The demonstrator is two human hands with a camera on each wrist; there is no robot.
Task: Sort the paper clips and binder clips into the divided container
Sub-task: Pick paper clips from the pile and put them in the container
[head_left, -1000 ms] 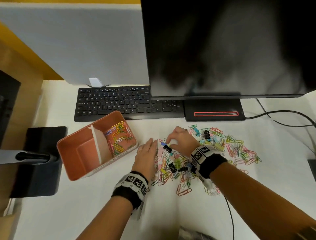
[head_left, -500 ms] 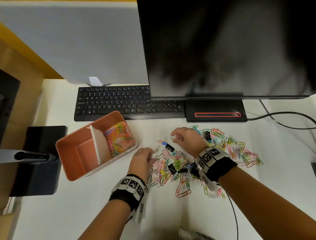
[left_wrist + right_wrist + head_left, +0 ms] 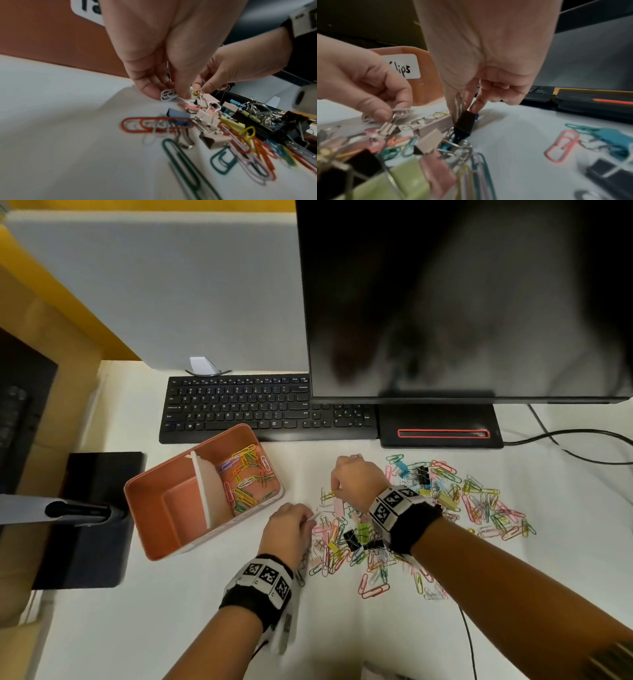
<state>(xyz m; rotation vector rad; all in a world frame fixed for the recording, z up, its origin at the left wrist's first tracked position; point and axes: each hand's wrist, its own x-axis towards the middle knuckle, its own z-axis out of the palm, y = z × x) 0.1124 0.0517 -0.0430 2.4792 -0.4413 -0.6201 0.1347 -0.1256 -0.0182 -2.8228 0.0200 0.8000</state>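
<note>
The orange divided container point(image 3: 156, 510) stands left of the hands. Its far compartment holds several coloured paper clips point(image 3: 245, 474); the near one shows only bare floor. A mixed pile of paper clips and binder clips point(image 3: 445, 501) spreads over the white table. My left hand point(image 3: 310, 517) is at the pile's left edge and pinches white paper clips point(image 3: 167, 94). My right hand point(image 3: 334, 491) is just beyond it; its thumb and fingers pinch a paper clip point(image 3: 458, 104), right beside a black binder clip point(image 3: 464, 121).
A black keyboard point(image 3: 257, 409) and the monitor's base point(image 3: 442, 429) lie behind the pile, under a large dark monitor point(image 3: 462, 302). Cables point(image 3: 565, 440) run off to the right. A black stand base point(image 3: 92, 518) sits left of the container.
My left hand lay flat on the table a second ago; it has pulled back, curled and pinched a clip. The right hand stayed at the pile's far left edge, picking.
</note>
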